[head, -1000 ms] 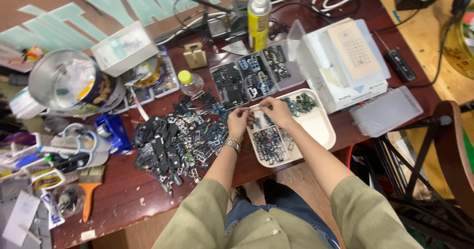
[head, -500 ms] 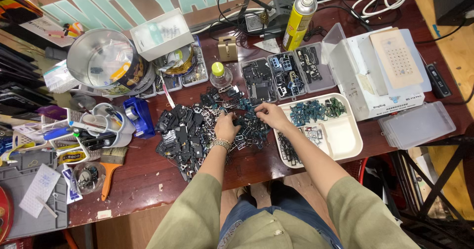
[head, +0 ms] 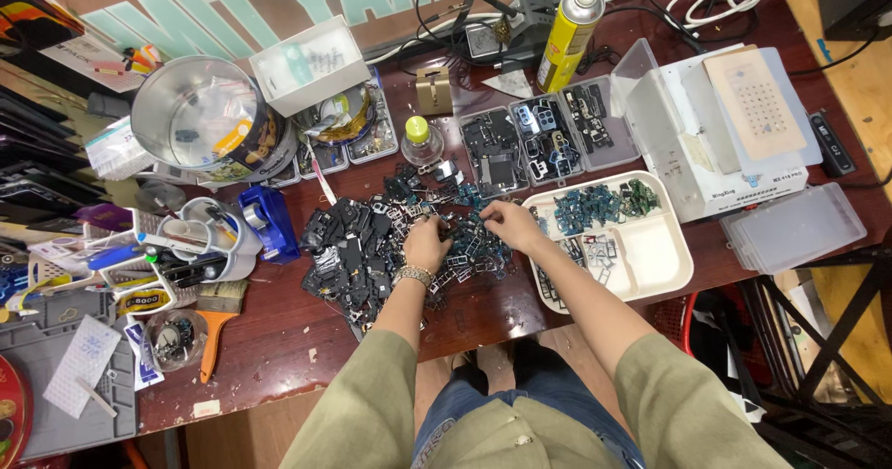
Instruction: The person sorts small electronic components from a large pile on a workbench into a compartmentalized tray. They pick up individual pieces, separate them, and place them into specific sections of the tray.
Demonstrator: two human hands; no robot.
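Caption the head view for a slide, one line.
Both hands, left hand and right hand, sort through a pile of small dark electronic parts beside a cream compartment tray.

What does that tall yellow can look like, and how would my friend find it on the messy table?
Start at the white box with the open lid on the right of the dark red table. Just left of it sit grey trays of small dark parts, and behind those trays stands the yellow spray can. It is the only tall, bright yellow thing there, with a white cap on top.

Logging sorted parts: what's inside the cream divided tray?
The cream divided tray holds teal circuit pieces and small metal frames. The right hand and forearm cover its left compartments.
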